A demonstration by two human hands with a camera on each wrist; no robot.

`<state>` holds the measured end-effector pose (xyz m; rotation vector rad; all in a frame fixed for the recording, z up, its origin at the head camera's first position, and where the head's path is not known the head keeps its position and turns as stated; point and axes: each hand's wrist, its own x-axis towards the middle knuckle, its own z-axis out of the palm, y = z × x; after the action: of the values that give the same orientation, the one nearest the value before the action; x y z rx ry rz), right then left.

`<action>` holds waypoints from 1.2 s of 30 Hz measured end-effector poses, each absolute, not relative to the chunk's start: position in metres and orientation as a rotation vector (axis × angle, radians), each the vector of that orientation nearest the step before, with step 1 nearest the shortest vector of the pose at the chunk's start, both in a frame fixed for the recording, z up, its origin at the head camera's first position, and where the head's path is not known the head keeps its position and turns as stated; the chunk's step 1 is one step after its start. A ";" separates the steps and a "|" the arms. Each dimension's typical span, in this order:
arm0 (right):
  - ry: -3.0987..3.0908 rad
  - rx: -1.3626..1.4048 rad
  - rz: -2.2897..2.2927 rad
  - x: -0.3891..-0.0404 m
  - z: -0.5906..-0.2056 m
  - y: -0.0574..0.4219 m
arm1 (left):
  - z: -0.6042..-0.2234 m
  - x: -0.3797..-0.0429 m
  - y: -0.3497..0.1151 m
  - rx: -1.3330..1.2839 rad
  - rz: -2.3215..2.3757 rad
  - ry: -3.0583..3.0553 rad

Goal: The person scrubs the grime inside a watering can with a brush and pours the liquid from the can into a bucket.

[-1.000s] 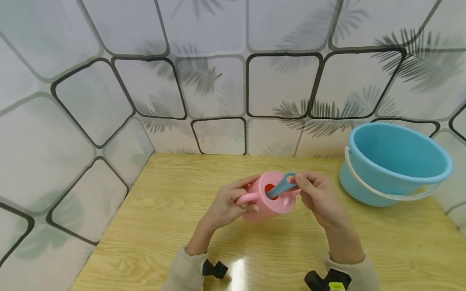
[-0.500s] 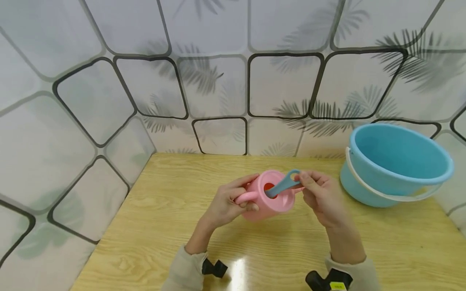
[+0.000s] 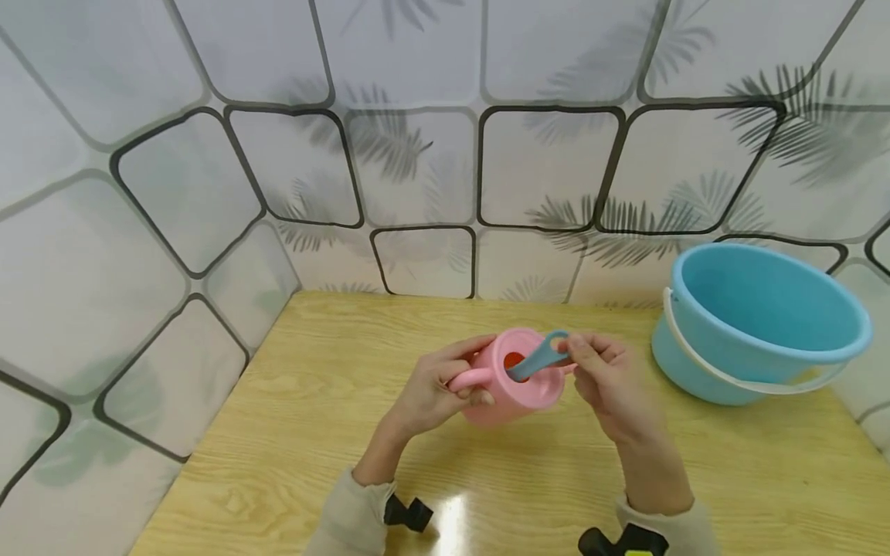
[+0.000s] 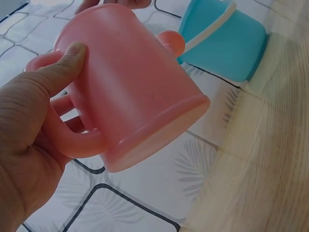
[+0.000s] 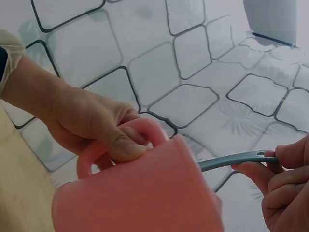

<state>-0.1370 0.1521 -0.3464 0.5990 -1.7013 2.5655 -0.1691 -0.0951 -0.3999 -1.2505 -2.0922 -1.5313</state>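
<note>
My left hand [image 3: 434, 390] grips the handle of a pink toy watering can [image 3: 511, 401], thumb pressed on its side. The can is held up off the table and tilted, its round opening towards me. Something red [image 3: 513, 360] shows inside that opening. A slim blue plastic tool [image 3: 538, 359] with a hole in its handle end reaches into the opening; its far end is hidden in the can. My right hand [image 3: 612, 386] pinches the handle end between thumb and fingers. In the right wrist view the blue tool [image 5: 231, 160] runs from fingertips to can.
A light blue bucket [image 3: 723, 371] with a white handle [image 3: 709, 363] stands at the right of the wooden table [image 3: 313, 417], near the back wall. Patterned walls [image 3: 417, 170] close off the back and left sides.
The blue tool in the right hand rose slightly out of the can's opening, then dipped back a little. The left hand keeps its grip on the watering can. The head view has shifted slightly.
</note>
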 end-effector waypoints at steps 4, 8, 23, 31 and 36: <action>-1.604 0.571 2.588 -0.136 -0.345 0.158 | -0.398 -0.169 -0.093 -1.252 -1.536 -2.077; -1.790 0.579 2.562 -0.138 -0.347 0.150 | -0.398 -0.168 -0.091 -1.274 -1.526 -2.058; -1.867 0.545 2.540 -0.136 -0.347 0.147 | -0.397 -0.167 -0.094 -1.264 -1.495 -2.057; -1.744 0.592 2.596 -0.136 -0.352 0.146 | -0.392 -0.164 -0.097 -1.230 -1.552 -2.123; -1.846 0.574 2.545 -0.138 -0.353 0.143 | -0.392 -0.165 -0.098 -1.243 -1.556 -2.117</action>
<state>-0.1377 0.1433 -0.3527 0.5740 -1.8457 2.5454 -0.1654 -0.0982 -0.3923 -1.2433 -2.1172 -1.5555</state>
